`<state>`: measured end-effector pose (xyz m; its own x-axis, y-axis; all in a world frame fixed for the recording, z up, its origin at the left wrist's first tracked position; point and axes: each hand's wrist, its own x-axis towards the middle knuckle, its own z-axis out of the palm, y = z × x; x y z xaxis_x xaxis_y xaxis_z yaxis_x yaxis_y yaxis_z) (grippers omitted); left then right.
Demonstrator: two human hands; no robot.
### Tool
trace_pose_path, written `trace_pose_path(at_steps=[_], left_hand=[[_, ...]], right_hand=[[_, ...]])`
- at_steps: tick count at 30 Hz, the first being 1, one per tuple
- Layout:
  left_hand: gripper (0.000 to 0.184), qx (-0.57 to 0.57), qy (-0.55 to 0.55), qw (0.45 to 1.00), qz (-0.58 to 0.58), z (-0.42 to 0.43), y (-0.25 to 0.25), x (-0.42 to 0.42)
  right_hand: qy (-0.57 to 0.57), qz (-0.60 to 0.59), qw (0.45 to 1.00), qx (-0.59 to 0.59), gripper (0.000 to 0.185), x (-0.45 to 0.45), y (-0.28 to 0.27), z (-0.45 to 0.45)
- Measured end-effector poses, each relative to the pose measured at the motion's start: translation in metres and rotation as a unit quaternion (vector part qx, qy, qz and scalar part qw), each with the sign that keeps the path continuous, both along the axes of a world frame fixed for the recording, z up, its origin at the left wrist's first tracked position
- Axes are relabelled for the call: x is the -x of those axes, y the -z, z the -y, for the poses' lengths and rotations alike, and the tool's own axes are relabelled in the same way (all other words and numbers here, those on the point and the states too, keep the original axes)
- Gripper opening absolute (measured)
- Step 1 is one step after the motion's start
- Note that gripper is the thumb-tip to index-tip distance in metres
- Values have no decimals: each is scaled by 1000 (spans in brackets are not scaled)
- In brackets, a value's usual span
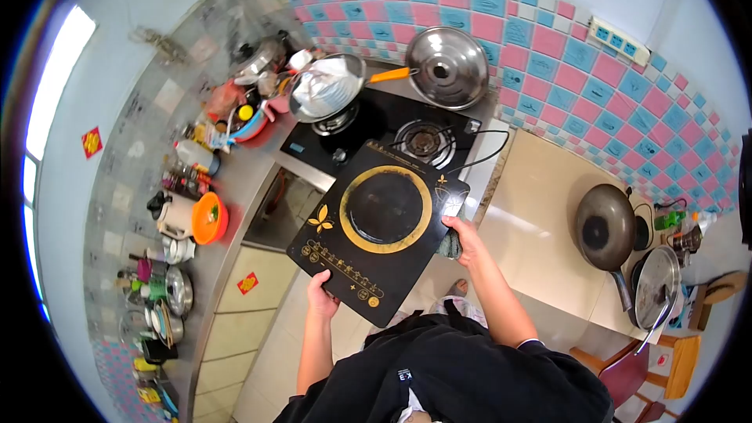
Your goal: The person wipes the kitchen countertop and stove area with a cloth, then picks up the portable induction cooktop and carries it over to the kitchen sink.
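A black induction cooktop (423, 266) with a gold ring and gold flower marks is held up in front of my body, tilted. My left hand (322, 298) grips its lower left edge, thumb on top and fingers hidden underneath. On the right edge, my right hand (464, 239) is closed with the thumb over the top. A dark greyish cloth (450, 246) shows under the cooktop by my right hand; whether the fingers hold it I cannot tell. A black cord (489, 158) loops out beyond the cooktop's far right corner.
Behind the cooktop is a two-burner gas stove (376, 113). A pan (298, 106) holding a white cloth-like bundle sits on its left burner; a steel lid (447, 68) leans at the wall. On the right counter (533, 211) lies a wok (605, 227). An orange bowl (210, 218) stands left.
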<state>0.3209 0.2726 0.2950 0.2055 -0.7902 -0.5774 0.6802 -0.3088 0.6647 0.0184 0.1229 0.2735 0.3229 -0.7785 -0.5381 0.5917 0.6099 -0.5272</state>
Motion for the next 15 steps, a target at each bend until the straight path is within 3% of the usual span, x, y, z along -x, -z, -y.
trace_pose_path(at_steps=[9,15], left_hand=[[44,23,-155,987,-37,-151,21,-65],[48,85,-257,962,-30,-297,51,-130]], right_hand=[[-82,-54,992,77,31,-102,-26,-103],[-197,-40,973,113,43,-214,-24,-207]])
